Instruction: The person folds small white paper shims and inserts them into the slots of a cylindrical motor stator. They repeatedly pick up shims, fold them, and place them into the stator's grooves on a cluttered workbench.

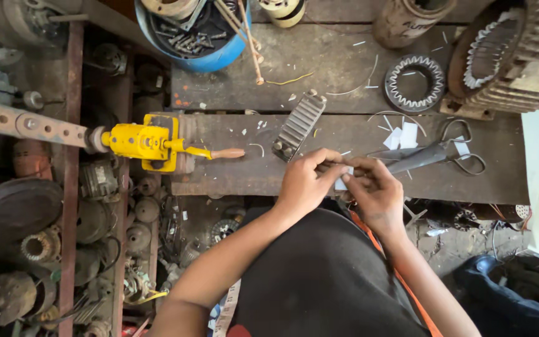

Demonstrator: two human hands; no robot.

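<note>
My left hand (307, 181) and my right hand (375, 190) meet over the near edge of a worn wooden bench (344, 62). Between their fingertips they pinch a small white paper strip (343, 181). A pair of large scissors (435, 155) lies just right of my right hand, blades pointing toward it. White paper pieces (403, 136) lie beside the scissors. A ribbed grey metal block (299, 126) rests just beyond my left hand.
A yellow hand-cranked tool (151, 142) with a wooden handle is clamped at the bench's left end. A toothed steel ring (414, 82) and a big motor stator (506, 56) sit far right. A blue tub (198, 31) of parts stands at the back. Motor parts crowd the left shelves (70, 237).
</note>
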